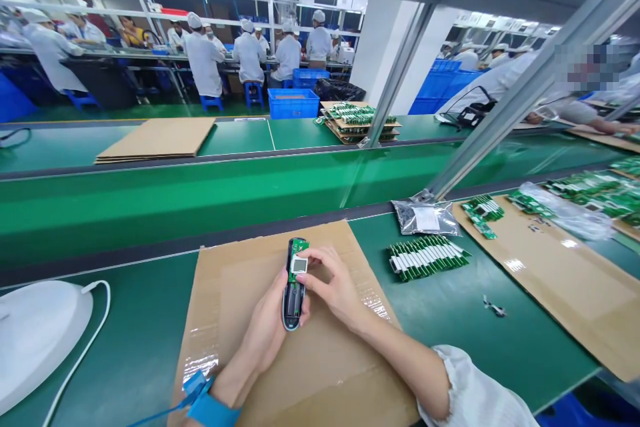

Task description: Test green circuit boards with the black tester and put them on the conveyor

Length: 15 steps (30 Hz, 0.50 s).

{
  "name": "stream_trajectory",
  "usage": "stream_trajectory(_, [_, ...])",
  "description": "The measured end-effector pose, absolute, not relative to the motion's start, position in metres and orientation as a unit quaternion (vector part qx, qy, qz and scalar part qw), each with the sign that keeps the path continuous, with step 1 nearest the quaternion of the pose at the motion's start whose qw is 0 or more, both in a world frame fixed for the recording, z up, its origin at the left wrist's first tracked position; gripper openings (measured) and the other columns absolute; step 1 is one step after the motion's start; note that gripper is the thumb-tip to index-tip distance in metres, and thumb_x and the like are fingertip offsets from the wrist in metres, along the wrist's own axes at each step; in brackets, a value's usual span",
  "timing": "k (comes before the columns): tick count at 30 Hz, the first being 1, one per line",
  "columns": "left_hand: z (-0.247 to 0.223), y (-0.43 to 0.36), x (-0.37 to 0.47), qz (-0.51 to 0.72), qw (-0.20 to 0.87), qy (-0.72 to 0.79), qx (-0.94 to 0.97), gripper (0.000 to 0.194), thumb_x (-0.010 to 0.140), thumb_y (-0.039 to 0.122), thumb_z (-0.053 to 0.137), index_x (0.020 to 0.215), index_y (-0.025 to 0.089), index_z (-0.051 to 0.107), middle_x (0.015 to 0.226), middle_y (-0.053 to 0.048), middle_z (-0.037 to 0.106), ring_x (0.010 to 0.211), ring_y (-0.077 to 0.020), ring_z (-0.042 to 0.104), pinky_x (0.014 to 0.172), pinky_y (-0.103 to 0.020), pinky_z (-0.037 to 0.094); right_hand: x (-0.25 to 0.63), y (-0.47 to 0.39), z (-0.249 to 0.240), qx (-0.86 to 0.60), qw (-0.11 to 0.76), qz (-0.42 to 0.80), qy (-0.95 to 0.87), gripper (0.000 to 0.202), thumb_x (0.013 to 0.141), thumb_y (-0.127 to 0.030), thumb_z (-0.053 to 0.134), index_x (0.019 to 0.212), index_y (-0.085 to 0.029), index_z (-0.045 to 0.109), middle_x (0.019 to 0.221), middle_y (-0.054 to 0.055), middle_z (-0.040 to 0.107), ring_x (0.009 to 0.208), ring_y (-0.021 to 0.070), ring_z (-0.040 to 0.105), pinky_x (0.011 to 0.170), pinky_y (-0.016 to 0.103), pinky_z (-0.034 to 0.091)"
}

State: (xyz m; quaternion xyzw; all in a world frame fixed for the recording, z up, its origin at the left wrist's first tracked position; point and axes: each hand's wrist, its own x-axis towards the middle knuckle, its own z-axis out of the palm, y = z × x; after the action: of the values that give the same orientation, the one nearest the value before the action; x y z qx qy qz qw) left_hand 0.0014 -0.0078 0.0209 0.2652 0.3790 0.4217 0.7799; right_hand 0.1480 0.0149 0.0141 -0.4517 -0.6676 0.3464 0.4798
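Note:
My left hand (267,313) is wrapped round a long, dark, rounded plastic housing (292,307), which lies open side up above the cardboard. In its upper part sits a green circuit board (300,246) with a small white-framed display (299,266). The lower part shows a dark hollow. My right hand (333,280) comes in from the right, its thumb and index finger pinching the board at the edge of the display. A blue wrist strap (213,407) is round my left wrist. Under both hands lies a taped cardboard sheet (330,360).
On the right are a row of circuit boards (427,258), a silvery bag (425,217), a small metal piece (494,307) and a board-laden cardboard sheet (565,273). A white round device (40,340) with a cable stands left. A metal post (500,120) slants up; co-workers sit beyond.

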Motion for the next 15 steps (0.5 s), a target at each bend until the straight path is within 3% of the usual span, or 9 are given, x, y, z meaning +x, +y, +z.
stream_trajectory(15, [0.0251,-0.0108,0.0017,0.425,0.763,0.369,0.318,0.046,0.092,0.050,0.044,0.123,0.017,0.052,0.060,-0.001,0.055,0.053,-0.0118,0.042,0.050,-0.023,0.035,0.1482,0.0143,0.0166,-0.463,0.459,0.362,-0.666,0.026,0.086,-0.028,0.066,0.111,-0.032,0.063,0.097,0.003,0.052,0.093,0.0189,0.053,0.085,0.033,0.045])
